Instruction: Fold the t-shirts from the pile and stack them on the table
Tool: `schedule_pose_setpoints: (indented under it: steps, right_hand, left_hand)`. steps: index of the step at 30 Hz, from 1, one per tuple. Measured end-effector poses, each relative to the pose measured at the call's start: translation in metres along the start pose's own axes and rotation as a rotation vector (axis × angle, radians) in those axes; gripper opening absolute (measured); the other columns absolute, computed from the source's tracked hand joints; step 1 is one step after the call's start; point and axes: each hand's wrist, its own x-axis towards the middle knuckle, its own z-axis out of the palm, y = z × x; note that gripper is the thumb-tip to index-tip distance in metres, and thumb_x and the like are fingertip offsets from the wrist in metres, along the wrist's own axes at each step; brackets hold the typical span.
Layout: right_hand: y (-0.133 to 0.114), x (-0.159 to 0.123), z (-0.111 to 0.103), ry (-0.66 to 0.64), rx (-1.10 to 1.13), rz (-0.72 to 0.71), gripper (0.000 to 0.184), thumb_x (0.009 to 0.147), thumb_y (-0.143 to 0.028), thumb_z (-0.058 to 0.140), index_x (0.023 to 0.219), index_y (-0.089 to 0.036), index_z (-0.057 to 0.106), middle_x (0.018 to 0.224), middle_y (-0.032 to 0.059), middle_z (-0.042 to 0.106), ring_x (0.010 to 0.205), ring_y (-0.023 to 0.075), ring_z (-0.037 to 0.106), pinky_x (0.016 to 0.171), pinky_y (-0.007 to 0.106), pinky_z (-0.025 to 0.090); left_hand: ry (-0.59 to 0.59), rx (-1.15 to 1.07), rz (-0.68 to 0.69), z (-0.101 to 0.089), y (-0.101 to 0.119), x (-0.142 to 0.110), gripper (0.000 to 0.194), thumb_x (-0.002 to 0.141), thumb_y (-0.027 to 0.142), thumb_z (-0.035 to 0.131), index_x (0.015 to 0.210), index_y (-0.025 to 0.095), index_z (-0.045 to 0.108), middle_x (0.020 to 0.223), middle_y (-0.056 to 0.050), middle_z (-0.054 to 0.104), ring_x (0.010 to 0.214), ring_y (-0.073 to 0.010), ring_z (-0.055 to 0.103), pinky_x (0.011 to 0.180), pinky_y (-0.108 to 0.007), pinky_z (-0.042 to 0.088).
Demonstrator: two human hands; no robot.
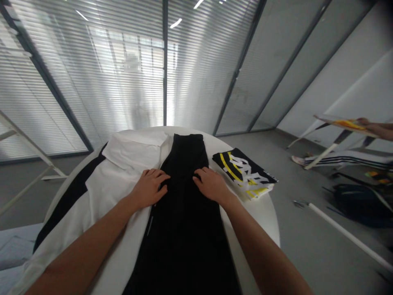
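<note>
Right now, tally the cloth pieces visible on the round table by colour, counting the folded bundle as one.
Black: 2 (long garment in the middle, left-edge cloth)
White: 1 (wide garment)
Black, white and yellow: 1 (folded bundle)
Total: 4

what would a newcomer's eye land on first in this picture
Probably the long black garment laid down the middle of the white table, with the left hand and right hand at its two sides. Next, perhaps, the folded black, white and yellow cloth near the table's right edge, and the white garment on the left.
</note>
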Motion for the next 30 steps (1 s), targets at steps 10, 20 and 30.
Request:
schedule_pose_setpoints:
  steps: [10,20,30]
  right_hand:
    - [0.012,0.0,0.021,-0.156,0.059,-0.061,0.063,0.098,-0.053,0.031,0.154,-0.026,0.024,0.158,0.0113,0.03,0.143,0.0313,0.029,0.11,0.055,0.026]
    - [0.013,0.008,0.023,-0.031,0.069,-0.044,0.056,0.101,-0.049,0.028,0.151,-0.025,0.033,0.156,0.0108,0.035,0.143,0.0294,0.03,0.112,0.055,0.024]
    - [0.019,0.003,0.024,-0.272,0.099,-0.024,0.072,0.098,-0.06,0.023,0.157,-0.023,0.009,0.162,0.0141,0.007,0.15,0.0299,0.008,0.114,0.063,0.013]
  left_hand:
    - [-0.079,0.06,0.002,-0.003,0.0,0.001,0.041,0.092,0.043,0.045,0.125,0.029,0.064,0.124,-0.007,0.065,0.115,-0.0265,0.054,0.1,-0.047,0.033]
    - [-0.037,-0.013,0.066,0.004,0.004,-0.002,0.045,0.093,0.039,0.045,0.135,0.029,0.055,0.144,-0.007,0.051,0.13,-0.0256,0.046,0.107,-0.045,0.03]
    - [-0.081,0.071,0.015,0.001,-0.005,0.002,0.044,0.092,0.046,0.046,0.13,0.029,0.061,0.136,-0.007,0.06,0.12,-0.0282,0.054,0.103,-0.051,0.031]
